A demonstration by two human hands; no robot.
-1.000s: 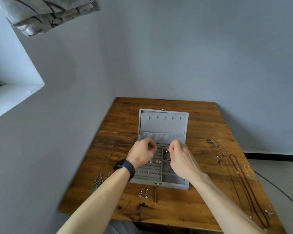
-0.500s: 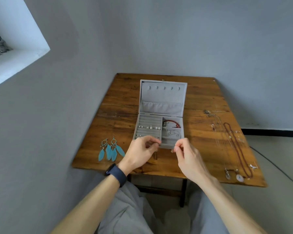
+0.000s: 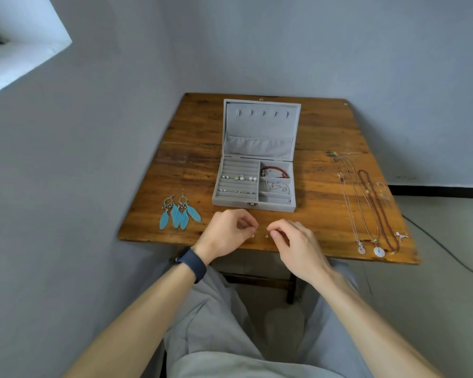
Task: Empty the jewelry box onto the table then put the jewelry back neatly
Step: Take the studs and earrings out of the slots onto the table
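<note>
1. The box [image 3: 254, 205] stands open at mid-bench [image 3: 325, 126]. Studs [image 3: 239, 177] sit in its ring rows and a red bracelet [image 3: 275, 169] lies in the far right compartment.
2. Both hands are just in front of the box, not touching it.
3. The left hand [image 3: 224, 236] fingers [image 3: 247, 222] pinch a small silver piece [image 3: 256, 228].
4. The right hand [image 3: 298, 246] fingers [image 3: 277, 231] pinch a second piece [image 3: 266, 236], near the first but apart from it.
5. Feather earrings [image 3: 179, 212] lie left of the box; necklaces [image 3: 372, 203] lie well to its right.

Grey painted walls [image 3: 339, 50] are seen meeting in a corner behind the far edge of the table [image 3: 325, 126]. A white window recess [image 3: 25, 36] is set into the left wall. A black skirting strip [image 3: 437, 190] is run along the right wall's foot, and a dark cable [image 3: 448, 254] is laid across the pale floor [image 3: 453, 219] beyond the table's right edge.
</note>
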